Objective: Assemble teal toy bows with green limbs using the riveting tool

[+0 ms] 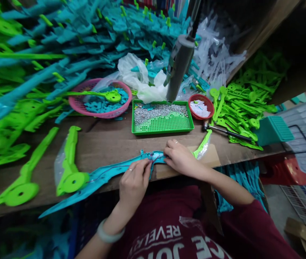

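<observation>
A long blue plastic toy sword half lies hollow side up along the table's front edge, its pointed tip to the left. Thin dark red wires run inside it. My left hand, with a pale bracelet at the wrist, is closed, its fingertips pinched at the wires near the grip. Curled over the sword half's right end is my right hand; its fingertips press there, and what lies under them is partly hidden. A piece of cardboard lies beneath that end.
Behind my hands stand a green tray of small metal screws, a pink basket of blue pieces and a red basket of white pieces. A screwdriver hangs above. Green parts lie left; a hammer lies right.
</observation>
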`<state>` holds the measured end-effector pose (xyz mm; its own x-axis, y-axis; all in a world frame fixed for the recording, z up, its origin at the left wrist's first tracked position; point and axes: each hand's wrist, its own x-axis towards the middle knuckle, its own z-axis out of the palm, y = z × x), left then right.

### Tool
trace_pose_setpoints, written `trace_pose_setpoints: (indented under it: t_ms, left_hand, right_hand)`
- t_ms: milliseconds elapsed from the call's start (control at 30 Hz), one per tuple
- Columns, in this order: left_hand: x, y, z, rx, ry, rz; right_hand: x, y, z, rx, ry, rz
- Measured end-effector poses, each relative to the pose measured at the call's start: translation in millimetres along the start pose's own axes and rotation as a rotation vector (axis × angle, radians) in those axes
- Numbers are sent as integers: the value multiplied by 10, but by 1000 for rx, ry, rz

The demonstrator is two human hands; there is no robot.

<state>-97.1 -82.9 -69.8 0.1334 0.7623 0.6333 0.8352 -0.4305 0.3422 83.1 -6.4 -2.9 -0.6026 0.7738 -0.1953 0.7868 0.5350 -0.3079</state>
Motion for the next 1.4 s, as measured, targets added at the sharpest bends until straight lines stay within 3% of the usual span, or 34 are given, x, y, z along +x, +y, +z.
trace_pose_setpoints:
  t_ms: [200, 333, 500, 600, 900, 1033, 1167, 1267, 1400]
  left_hand:
    - [2, -15, -13, -14, 0, 33]
    - [-1, -48, -38, -32, -50, 117]
    - [4, -58, -71, 22, -84, 32]
    - [-11, -39, -105, 62, -121, 71]
    - [-79, -43, -186, 119, -188, 156]
    - [96, 14, -193, 179, -273, 96]
    - [231, 55, -214, 206, -297, 118]
    - [196, 53, -235, 191, -286, 206]
    - [35, 6, -246, 172, -284, 288]
  right_hand:
    - [79, -31, 71, 114, 17, 102]
    - [77, -30, 82, 168, 39, 93]
    - [8, -14, 162, 220, 140, 119]
    - [-5, 28, 205, 318, 178, 140]
    - [9, 89, 224, 363, 238, 15]
    - [-48, 71, 180, 275, 217, -75]
    - [-167, 84, 195, 28, 249, -193]
    - [-278, 121, 268, -186, 363, -265]
    - [-406, 181, 381, -291, 497, -329]
